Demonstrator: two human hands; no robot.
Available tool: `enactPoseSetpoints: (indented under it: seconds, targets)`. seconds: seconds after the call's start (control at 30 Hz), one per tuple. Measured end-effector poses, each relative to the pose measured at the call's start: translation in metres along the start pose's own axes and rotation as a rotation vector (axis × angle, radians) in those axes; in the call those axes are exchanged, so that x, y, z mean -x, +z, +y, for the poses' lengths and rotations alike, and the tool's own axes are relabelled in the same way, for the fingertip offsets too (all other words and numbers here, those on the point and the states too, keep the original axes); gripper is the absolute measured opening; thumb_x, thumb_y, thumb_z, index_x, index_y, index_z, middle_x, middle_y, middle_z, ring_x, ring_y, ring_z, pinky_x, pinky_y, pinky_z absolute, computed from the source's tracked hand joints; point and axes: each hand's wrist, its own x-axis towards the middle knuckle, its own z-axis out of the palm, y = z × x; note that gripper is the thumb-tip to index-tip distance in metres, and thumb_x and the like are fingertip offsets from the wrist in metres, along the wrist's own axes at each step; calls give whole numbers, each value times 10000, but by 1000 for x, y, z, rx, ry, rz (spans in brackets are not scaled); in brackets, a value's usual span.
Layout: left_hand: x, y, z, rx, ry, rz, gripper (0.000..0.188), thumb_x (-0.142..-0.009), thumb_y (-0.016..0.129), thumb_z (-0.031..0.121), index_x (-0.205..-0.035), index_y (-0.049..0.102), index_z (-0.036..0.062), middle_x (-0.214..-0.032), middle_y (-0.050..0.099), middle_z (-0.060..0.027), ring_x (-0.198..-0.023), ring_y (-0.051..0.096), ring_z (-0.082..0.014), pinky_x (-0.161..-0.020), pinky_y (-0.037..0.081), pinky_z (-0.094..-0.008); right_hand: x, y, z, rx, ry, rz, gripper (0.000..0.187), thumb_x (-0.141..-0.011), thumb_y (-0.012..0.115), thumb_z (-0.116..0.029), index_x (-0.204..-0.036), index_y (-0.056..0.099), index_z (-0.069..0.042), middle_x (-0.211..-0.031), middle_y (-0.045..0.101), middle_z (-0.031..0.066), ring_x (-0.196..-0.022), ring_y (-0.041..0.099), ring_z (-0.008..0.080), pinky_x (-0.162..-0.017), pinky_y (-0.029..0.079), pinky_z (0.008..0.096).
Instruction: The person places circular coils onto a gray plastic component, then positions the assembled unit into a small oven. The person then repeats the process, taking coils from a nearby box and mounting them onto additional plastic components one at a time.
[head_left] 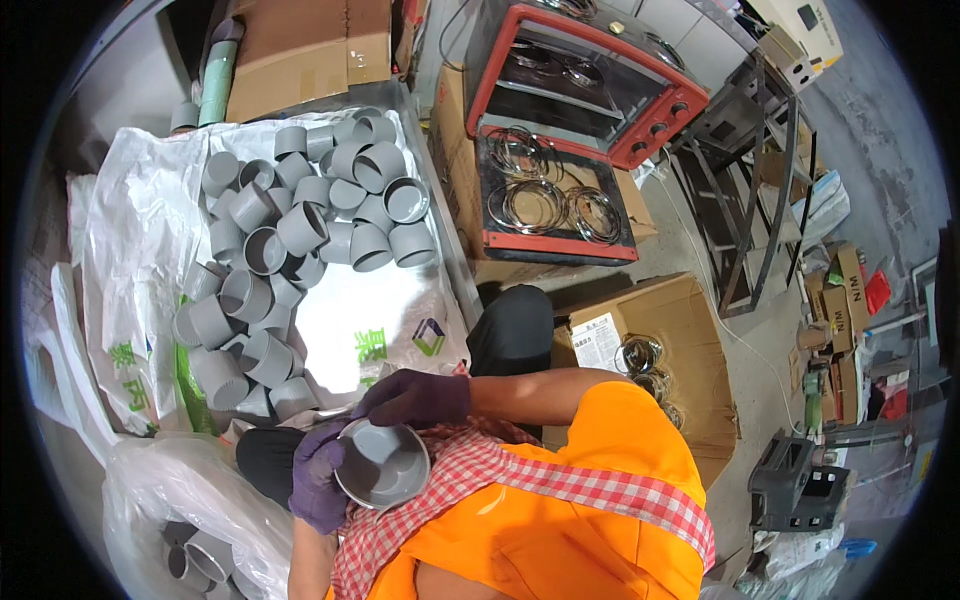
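Grey pipe fitting (385, 468) sat in front of my body, low and close, with its open mouth turned up toward my face and its long axis running from there down toward my lap, slightly tilted. My left hand (318, 475), purple-gloved, was closed around its left side. My right hand (415, 398), gloved the same, was curled against the far edge of the rim (how tightly its fingers were closed, I could not tell). So I had two hands on one fitting, above the red-checked apron (600, 480).

At my lower left, a clear plastic bag (185, 465) held more grey fittings, too overlapped to count. Beyond my hands, a white sheet (345, 310) bore a heap of loose fittings (300, 230), dozens of them, pointing every which way. To my right was one cardboard box (700, 340) with bundles of metal rings (640, 355). Farther off stood one red oven (660, 125), three ring coils (535, 205) lying on its lowered door.
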Motion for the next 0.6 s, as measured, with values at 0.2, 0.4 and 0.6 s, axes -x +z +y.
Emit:
enactPoseSetpoints:
  seconds: [0.2,0.4,0.6]
  targets:
    - [-3,-2,0,-44,-137,1,280,-687,645,107,-928,596,-28,-886,624,-87,-786,589,-169,-718,484,-287,1,-3,-5,129,16,-107,274,-774,661,-119,-1020,620,-5,-904,620,29,-835,545,86,-758,438,237]
    - [-6,5,4,-154,-137,-80,285,-676,683,77,-930,610,-30,-899,632,-78,-794,585,-148,-736,469,-270,9,-18,-10,88,86,-270,283,-757,652,-90,-1022,623,4,-913,627,48,-826,555,108,-772,439,245]
    - [-1,18,2,-323,28,49,311,-682,692,135,-927,623,-43,-926,623,-70,-828,572,-154,-764,451,-268,17,-15,-3,61,-91,-157,318,-764,647,-123,-1056,601,-5,-973,613,75,-926,552,143,-855,415,270]
